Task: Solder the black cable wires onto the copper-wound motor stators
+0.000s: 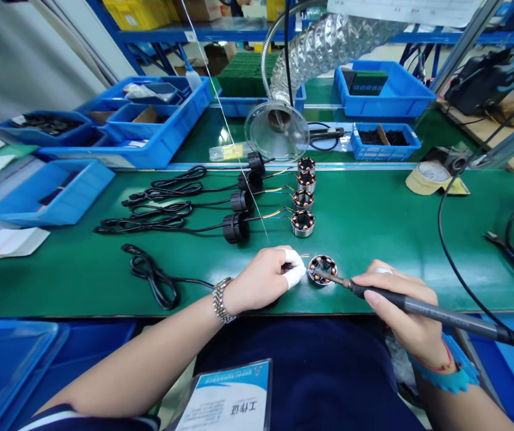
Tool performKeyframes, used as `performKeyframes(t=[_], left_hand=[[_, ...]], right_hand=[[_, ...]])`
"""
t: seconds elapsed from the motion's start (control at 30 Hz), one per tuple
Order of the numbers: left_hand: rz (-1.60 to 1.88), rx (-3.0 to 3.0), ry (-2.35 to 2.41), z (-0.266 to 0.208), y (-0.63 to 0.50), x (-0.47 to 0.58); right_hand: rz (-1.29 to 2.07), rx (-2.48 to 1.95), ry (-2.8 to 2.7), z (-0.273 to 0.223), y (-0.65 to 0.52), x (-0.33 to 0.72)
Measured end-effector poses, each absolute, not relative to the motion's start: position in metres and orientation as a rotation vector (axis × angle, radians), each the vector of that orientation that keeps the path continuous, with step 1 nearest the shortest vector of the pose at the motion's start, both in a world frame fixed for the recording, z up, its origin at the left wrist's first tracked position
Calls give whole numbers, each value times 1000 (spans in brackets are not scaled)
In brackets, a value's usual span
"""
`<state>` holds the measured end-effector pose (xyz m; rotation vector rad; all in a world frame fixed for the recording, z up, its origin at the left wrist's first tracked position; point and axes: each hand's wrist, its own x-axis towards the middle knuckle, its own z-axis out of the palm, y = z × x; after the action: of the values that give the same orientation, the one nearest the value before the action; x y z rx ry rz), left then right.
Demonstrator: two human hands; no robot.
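Observation:
My right hand is closed round a soldering iron, whose tip reaches into a round motor stator with copper windings on the green bench. Just left of that stator, my left hand, with white finger covers, pinches thin wires beside its rim. A black cable runs from the left to under this hand; its near end is hidden. Beyond my hands several more stators stand in a column, joined by coloured wires to black caps with coiled cables.
A clear fume hood on a silver duct hangs over the back. Blue bins stand at the back left, more at the back right. A yellow-rimmed pot and pliers lie to the right. A thin solder strand hangs down diagonally.

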<state>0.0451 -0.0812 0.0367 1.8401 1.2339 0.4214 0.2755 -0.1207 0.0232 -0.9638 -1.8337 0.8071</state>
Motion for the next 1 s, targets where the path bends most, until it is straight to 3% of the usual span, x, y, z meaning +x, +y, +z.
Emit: performKeyframes(t=[1.0], left_hand=[[431, 1811, 1228, 34, -82, 45]], right_hand=[[890, -936, -1813, 21, -121, 275]])
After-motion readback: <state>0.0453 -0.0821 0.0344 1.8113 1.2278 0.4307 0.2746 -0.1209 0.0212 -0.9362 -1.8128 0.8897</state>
